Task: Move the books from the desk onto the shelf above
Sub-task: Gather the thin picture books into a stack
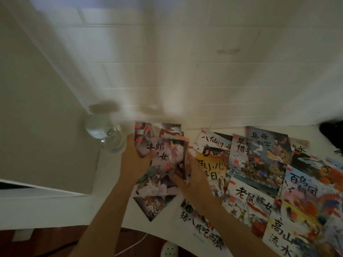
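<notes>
Right now, in the head view, both hands are closed on a small stack of books (161, 160) near the left end of the white desk (109, 173). The left hand (134, 158) grips the stack's left edge, thumb over the top cover; the right hand (192, 175) holds the right edge, fingers curled round it. The stack is loose — covers fan out at the far end, and one book (154, 208) sticks out crooked beneath the near end. Whether the stack is lifted off the desk or resting on it I cannot tell.

The other books (259, 173) lie spread and overlapping across the desk to the right, well over a dozen by the look of it, so most of the task seems left to do. The shelf above does not show clearly here; only a pale tiled wall (185, 62) rises behind the desk.

A clear rounded object (104, 134), blurred, stands just beside the left hand at the desk's corner. Judging from this, the risks are two — thin glossy covers could slide apart and drop as the uneven stack goes up, and the left elbow or the stack could knock that object on the way
</notes>
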`<state>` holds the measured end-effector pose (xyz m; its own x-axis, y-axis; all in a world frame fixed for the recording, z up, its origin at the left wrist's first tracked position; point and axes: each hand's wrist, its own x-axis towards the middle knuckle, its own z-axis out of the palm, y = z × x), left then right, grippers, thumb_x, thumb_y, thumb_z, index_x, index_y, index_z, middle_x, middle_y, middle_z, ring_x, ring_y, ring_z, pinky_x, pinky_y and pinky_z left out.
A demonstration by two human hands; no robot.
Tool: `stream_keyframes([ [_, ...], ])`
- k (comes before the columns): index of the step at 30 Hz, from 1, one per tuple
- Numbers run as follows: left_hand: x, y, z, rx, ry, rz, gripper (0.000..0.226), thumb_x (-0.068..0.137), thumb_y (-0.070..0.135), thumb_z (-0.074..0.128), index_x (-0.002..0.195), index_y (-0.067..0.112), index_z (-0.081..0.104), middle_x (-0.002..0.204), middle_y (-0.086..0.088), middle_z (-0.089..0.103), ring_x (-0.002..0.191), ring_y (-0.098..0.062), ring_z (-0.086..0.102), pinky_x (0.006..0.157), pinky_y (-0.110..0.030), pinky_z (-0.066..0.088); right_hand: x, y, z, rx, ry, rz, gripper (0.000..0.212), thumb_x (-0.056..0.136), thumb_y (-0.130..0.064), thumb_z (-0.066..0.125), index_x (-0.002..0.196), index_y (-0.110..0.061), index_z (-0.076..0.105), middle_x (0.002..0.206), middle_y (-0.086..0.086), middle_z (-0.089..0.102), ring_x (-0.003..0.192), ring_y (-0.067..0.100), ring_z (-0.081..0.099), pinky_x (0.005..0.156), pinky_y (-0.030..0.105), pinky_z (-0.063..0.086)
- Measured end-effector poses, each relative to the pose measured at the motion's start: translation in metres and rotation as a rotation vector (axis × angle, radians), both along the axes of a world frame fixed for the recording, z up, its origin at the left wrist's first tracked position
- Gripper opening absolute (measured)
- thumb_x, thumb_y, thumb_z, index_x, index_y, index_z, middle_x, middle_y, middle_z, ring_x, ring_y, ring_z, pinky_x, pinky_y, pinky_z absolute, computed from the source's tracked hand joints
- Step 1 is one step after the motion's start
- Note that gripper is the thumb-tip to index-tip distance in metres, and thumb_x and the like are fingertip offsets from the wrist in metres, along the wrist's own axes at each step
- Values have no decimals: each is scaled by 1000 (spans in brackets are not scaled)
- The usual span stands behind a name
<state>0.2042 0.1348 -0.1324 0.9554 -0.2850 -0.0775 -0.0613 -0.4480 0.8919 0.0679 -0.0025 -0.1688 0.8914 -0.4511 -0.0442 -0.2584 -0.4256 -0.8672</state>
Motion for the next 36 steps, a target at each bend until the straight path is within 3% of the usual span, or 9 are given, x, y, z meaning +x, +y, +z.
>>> stream_keyframes([
  [4, 14, 15, 28, -86, 146, -151, 54, 77, 13, 79, 117, 22, 45, 103, 12, 63, 87, 1, 65, 66, -20, 57, -1, 3, 19, 271, 35, -56, 35, 86, -34, 69, 112, -45, 49, 103, -21, 62, 96, -3, 61, 80, 17, 53],
  [8, 17, 23, 13, 229, 128, -321, 51, 76, 20, 79, 118, 19, 49, 104, 5, 62, 92, -13, 64, 70, -19, 50, -17, 28, 15, 199, 231, -58, 19, 90, -31, 62, 106, -23, 55, 84, -11, 63, 72, 0, 59, 59, 11, 46],
  [12, 3, 26, -22, 574, 77, -332, 66, 75, 28, 78, 131, 12, 47, 130, -11, 46, 125, -31, 41, 103, -36, 31, -31, 65, -5, 232, 436, -158, 12, 90, -25, 61, 93, -17, 52, 73, -4, 58, 60, 5, 50, 47, 9, 38],
  [17, -13, 18, -30, 717, 89, -295, 72, 75, 35, 79, 132, 9, 44, 137, -17, 29, 126, -35, 32, 105, -38, 32, -34, 87, -14, 272, 355, -384, 56, 86, -31, 66, 133, -11, 43, 121, 11, 53, 102, 24, 53, 70, 17, 44],
  [20, -11, 12, -20, 785, 233, -305, 75, 73, 32, 80, 131, 6, 39, 129, -17, 45, 117, -33, 46, 95, -39, 43, -28, 88, -6, 386, 331, -494, 43, 85, -23, 68, 124, -12, 51, 104, 7, 57, 93, 24, 57, 66, 17, 44],
  [24, -4, 15, 8, 662, 185, -406, 34, 86, 22, 67, 112, 8, 51, 104, -12, 59, 91, -25, 55, 76, -32, 45, -28, 72, -2, 570, 245, -513, 33, 88, -35, 66, 109, -10, 59, 79, 0, 63, 66, 10, 59, 52, 12, 44],
  [27, -13, 3, 40, 495, 142, -466, 20, 93, 20, 58, 105, 15, 43, 90, -8, 57, 77, -23, 56, 64, -32, 43, -31, 54, 10, 667, 201, -486, 41, 87, -43, 64, 109, -8, 61, 80, -1, 66, 67, 12, 61, 56, 19, 48],
  [32, -41, -47, 80, 188, 132, -614, 22, 93, 20, 59, 110, 20, 45, 96, -10, 61, 88, -34, 62, 79, -49, 54, -53, -10, 49, 539, 63, -492, 32, 84, -49, 63, 104, -25, 60, 89, -6, 69, 81, 12, 68, 67, 26, 57],
  [36, -75, -94, 74, -9, 343, -492, 25, 90, 17, 64, 110, 18, 50, 103, -4, 62, 96, -20, 61, 84, -40, 54, -101, -55, 72, 424, 24, -570, 27, 85, -45, 65, 101, -23, 59, 81, 1, 71, 70, 12, 69, 61, 28, 58],
])
